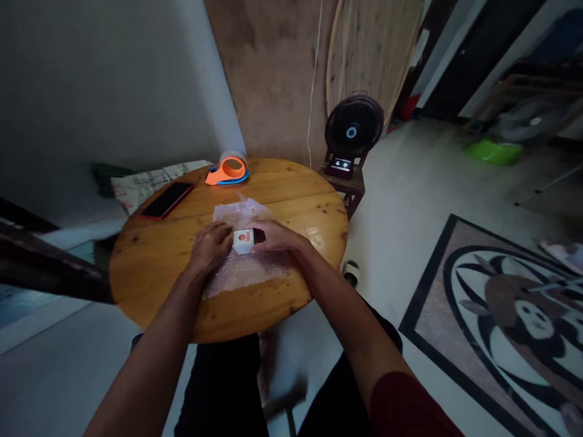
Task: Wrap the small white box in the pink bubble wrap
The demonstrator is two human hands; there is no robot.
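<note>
A small white box [243, 241] with red print lies on a sheet of bubble wrap [248, 271], spread on the round wooden table. My right hand [276, 236] grips the box at its right end, where a dark gap shows between thumb and fingers. From the other side, my left hand [212, 245] has its fingers curled together against the box's left end, over the wrap. The undersides of both hands are hidden. Beyond the wrap stands an orange and blue tape dispenser [233, 169] with a roll of tape.
A phone with a red edge [167, 200] lies at the left of the table [150, 273]. Printed sacking [141, 185] shows behind it. On the right, a black fan [354, 128] and a lit device [340, 166] sit on a wooden stool [350, 185]. A panda-patterned rug [501, 303] covers the floor.
</note>
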